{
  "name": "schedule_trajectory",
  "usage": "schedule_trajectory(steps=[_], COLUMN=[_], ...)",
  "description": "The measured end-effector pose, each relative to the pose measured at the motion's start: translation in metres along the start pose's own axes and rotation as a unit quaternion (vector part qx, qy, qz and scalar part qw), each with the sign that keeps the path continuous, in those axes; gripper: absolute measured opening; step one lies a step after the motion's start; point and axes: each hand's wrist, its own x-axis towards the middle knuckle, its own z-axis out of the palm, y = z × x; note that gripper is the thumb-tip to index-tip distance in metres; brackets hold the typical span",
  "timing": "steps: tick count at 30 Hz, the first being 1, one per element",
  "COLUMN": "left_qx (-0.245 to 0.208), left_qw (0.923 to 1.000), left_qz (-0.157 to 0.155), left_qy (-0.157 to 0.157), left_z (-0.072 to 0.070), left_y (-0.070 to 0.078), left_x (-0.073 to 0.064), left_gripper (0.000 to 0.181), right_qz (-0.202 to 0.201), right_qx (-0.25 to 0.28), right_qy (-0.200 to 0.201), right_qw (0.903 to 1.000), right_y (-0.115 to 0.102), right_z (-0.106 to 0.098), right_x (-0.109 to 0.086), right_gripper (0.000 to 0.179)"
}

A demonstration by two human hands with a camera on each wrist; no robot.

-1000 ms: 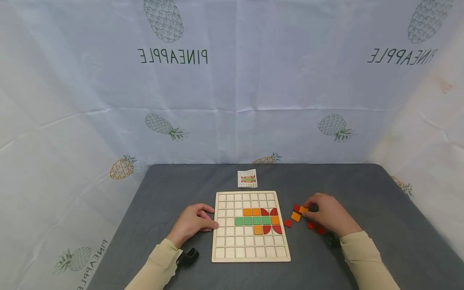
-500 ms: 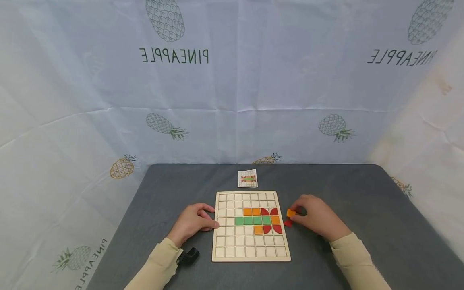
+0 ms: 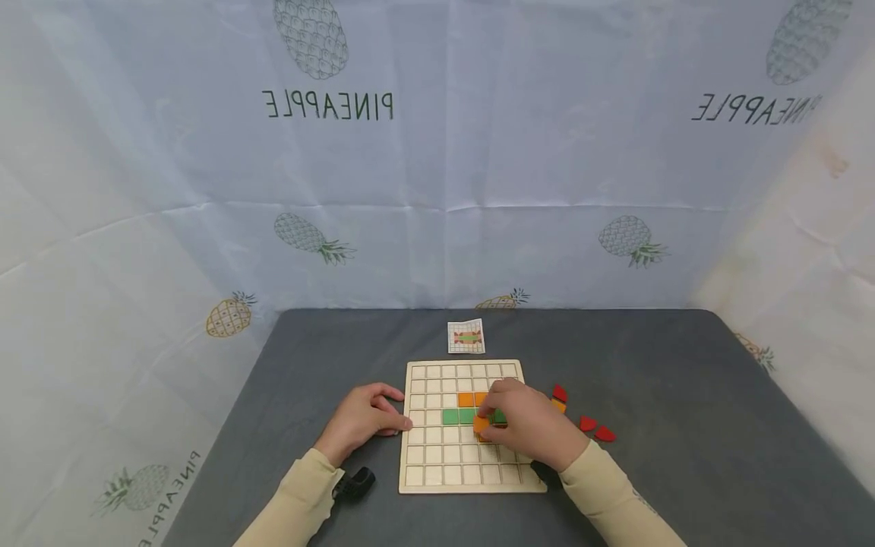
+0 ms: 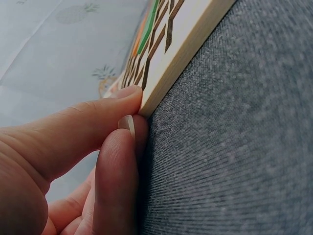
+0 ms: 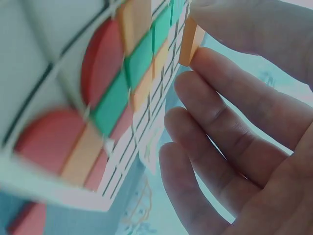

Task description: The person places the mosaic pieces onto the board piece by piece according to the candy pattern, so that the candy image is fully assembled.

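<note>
In the head view a wooden grid board [image 3: 437, 456] lies on the dark table. My left hand [image 3: 362, 422] holds its left edge; the left wrist view shows the thumb on the top face and a fingertip against the side below. My right hand [image 3: 533, 425] is above the board, pinching an orange square tile [image 3: 481, 424] between thumb and index finger. In the right wrist view this tile [image 5: 190, 43] is tilted on edge, the other fingers spread loosely. Green tiles [image 3: 458, 416] and orange tiles [image 3: 472, 399] sit in the grid. The hand hides the red rounded tiles in the head view; in the right wrist view red tiles [image 5: 103, 61] show.
Right of the board lie loose red pieces [image 3: 596, 429], plus a red one [image 3: 560, 393] beside an orange tile [image 3: 559, 406]. A small pattern card [image 3: 466, 336] lies beyond the board. Behind the table hangs a pineapple-print cloth [image 3: 437, 152].
My right hand has moved left from the loose pieces to above the board, carrying an orange tile picked up there. My left hand has stayed at the board's edge.
</note>
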Motion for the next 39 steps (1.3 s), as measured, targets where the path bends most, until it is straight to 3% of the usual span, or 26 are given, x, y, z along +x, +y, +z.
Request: schedule_trajectory(steps=[10, 18, 33, 39], left_qx=[-0.004, -0.002, 0.003, -0.008], left_qw=[0.9999, 0.9999, 1.0000, 1.0000], left_qz=[0.012, 0.010, -0.002, 0.003], left_qy=[-0.010, -0.010, -0.002, -0.002], left_z=[0.001, 0.001, -0.002, -0.001], left_y=[0.004, 0.006, 0.004, 0.001], left_x=[0.002, 0.002, 0.003, 0.000], left_gripper=[0.054, 0.054, 0.054, 0.055], right_qz=[-0.028, -0.034, -0.036, -0.008], right_qx=[-0.049, -0.059, -0.042, -0.024], right_qy=[0.013, 0.012, 0.006, 0.013], right_qw=[0.9983, 0.9976, 0.9985, 0.9996], right_y=[-0.008, -0.008, -0.008, 0.005], right_z=[0.017, 0.019, 0.022, 0.008], right_x=[0.003, 0.005, 0.009, 0.002], right_gripper=[0.017, 0.015, 0.015, 0.014])
